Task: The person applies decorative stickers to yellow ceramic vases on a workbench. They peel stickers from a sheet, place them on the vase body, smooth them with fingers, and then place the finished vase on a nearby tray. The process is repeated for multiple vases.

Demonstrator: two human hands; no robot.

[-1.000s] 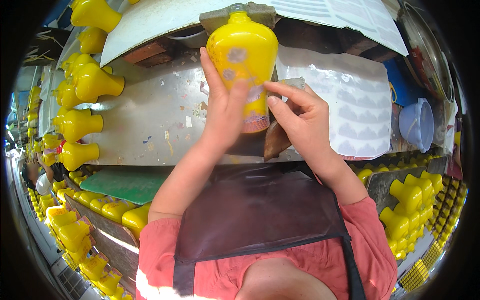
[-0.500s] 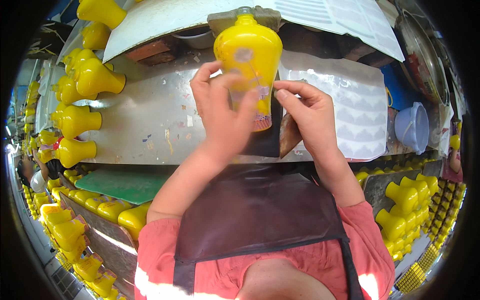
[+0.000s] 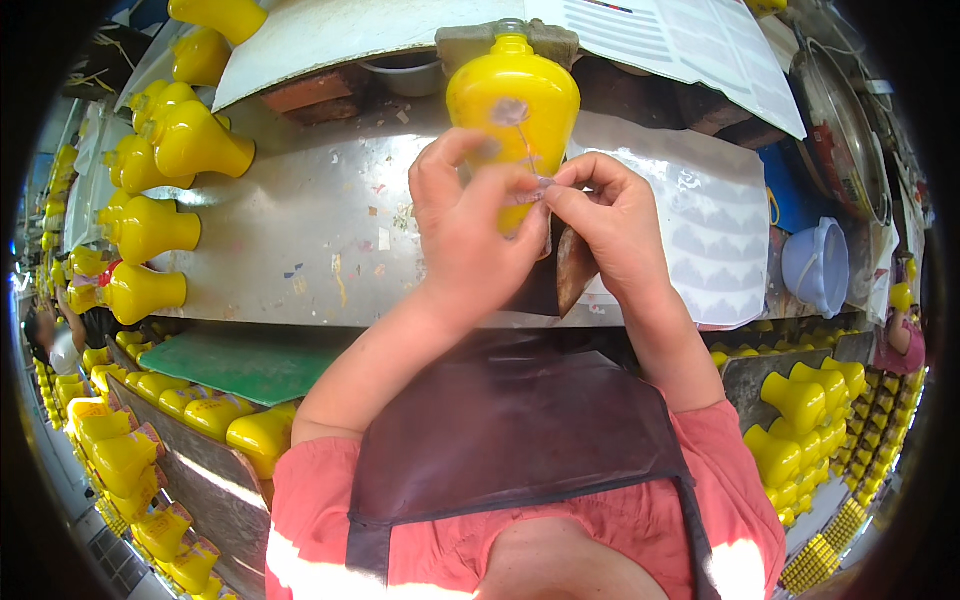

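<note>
A glossy yellow vase (image 3: 510,85) lies on its side, its neck on a padded rest (image 3: 553,38) and its wide body toward me. A faint purple flower with a thin stem shows on its upper side. Over its near part, both hands meet at a small, thin purple decal piece (image 3: 530,196). My right hand (image 3: 622,225) pinches this piece between thumb and forefinger. My left hand (image 3: 465,235) is partly blurred; its thumb and forefinger close on the piece's other side, with the other fingers raised. The hands hide the vase's near end.
Several yellow vases (image 3: 205,140) stand along the metal table's (image 3: 300,230) left side. Right of the vase lies a printed decal sheet (image 3: 705,230), with a lavender bucket (image 3: 815,265) beyond. A green board (image 3: 235,365) and more vases sit below the table edge. People appear at both sides.
My left hand has moved right, its fingers meeting my right hand's at the purple piece. The view has shifted slightly, and the patterned near end of the vase is now covered.
</note>
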